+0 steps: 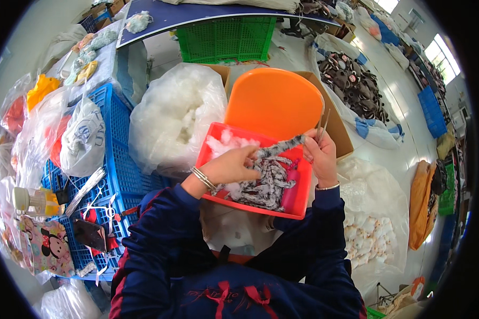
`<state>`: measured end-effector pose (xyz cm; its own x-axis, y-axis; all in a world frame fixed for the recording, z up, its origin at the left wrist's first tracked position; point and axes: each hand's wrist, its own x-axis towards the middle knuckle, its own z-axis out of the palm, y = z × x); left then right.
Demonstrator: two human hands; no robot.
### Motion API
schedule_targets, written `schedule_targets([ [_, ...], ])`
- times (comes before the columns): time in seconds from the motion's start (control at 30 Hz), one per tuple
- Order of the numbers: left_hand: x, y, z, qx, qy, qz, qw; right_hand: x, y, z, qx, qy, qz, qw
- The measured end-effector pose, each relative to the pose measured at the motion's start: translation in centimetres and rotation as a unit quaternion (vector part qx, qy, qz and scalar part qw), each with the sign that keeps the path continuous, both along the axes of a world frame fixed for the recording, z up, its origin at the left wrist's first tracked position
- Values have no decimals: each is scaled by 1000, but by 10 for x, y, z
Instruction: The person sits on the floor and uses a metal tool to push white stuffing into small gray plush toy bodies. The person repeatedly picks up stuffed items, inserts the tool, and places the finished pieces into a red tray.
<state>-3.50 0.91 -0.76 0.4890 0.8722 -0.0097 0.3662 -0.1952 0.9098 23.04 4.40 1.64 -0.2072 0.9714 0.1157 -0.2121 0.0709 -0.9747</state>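
A grey-and-white striped plush strip is stretched between my hands above a red plastic tray. My left hand is closed on its near end, thumb and fingers pinching the fabric. The far end sits in the pinched fingers of my right hand. Thin metal tweezers also stick up out of that hand, prongs upward. Under the strip, the tray holds a heap of similar plush strips. White-pink stuffing lies at its left, and a pink object, partly covered, at its right.
An orange stool seat stands just beyond the tray. Left of it is a clear bag of white stuffing. Blue crates with scissors and a phone on top flank me on the left. A bag of small white pieces lies right.
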Motion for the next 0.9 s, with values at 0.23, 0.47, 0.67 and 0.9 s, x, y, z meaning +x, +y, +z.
schedule_targets([
  [0.23, 9, 8, 16, -226, -274, 75, 932, 4, 0, -4, 4, -10, 11, 1000],
  [0.47, -3, 10, 15, -193, -227, 75, 952, 24, 0, 11, 48, -74, -75, 993],
  [0.67, -1, 4, 30, -215, -215, 73, 950, 77, 29, 35, 154, -31, -408, 899],
  [0.9, 1, 11, -3, 10, -25, -25, 999, 179, 97, -34, 79, -295, -490, 816],
])
